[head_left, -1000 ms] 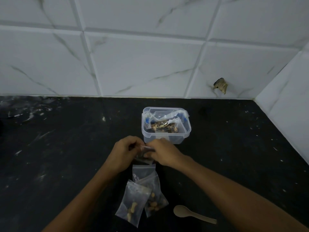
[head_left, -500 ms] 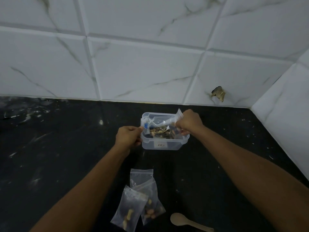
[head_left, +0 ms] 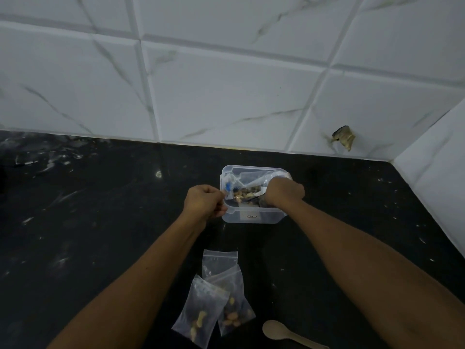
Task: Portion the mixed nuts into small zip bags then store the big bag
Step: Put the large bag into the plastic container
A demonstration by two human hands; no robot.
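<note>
Portioning looked finished, the big bag (head_left: 247, 187) being gripped by left hand (head_left: 205, 204) and right hand (head_left: 284, 193) inside the tub (head_left: 254, 216); sealing was judged next.

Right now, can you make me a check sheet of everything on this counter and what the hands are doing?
Surface: black counter, speckled with pale marks.
Job's things: big bag of nuts sits inside a clear tub; three small zip bags overlap near the front, at least two holding nuts.
Clutter: wooden spoon at the front edge.
Hands: left hand pinches the big bag's left edge; right hand grips its right side.
Cables: nothing seen.
Surroundings: white marbled wall tiles, with a chipped hole on the right.
</note>
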